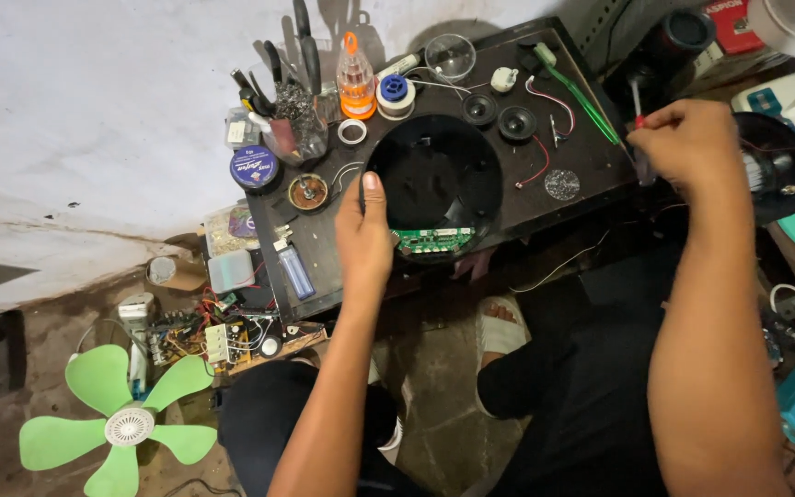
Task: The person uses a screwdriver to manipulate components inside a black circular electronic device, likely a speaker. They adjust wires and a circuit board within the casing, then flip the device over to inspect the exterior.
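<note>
The person's left hand (363, 241) is resting on the left rim of a round black housing (434, 179), thumb stretched up along the edge and the fingers curled loosely round the near side, so the hand is part open and steadying the shell rather than clamping it. The forearm is running straight up from the near edge of the scene, between the knees. The housing is sitting in the middle of a small dark work board (581, 161), and a green circuit board (434, 240) is showing at the housing's near edge, just right of the left hand.

The right hand (687, 143) is raised over the right end of the board, well apart from the housing. Its fingers are pinched narrowly round a thin red-handled screwdriver (637, 115), held nearly upright, tip down toward the board's right edge. The right forearm is angling up from the near right, elbow out of sight.

Along the far side of the board, an orange-capped bottle (357, 78) is standing beside a spool of solder (395, 94), and two small black speakers (499, 115) are lying to the right of them. Down on the floor to the near left, a green fan blade (117, 414) is lying flat.
</note>
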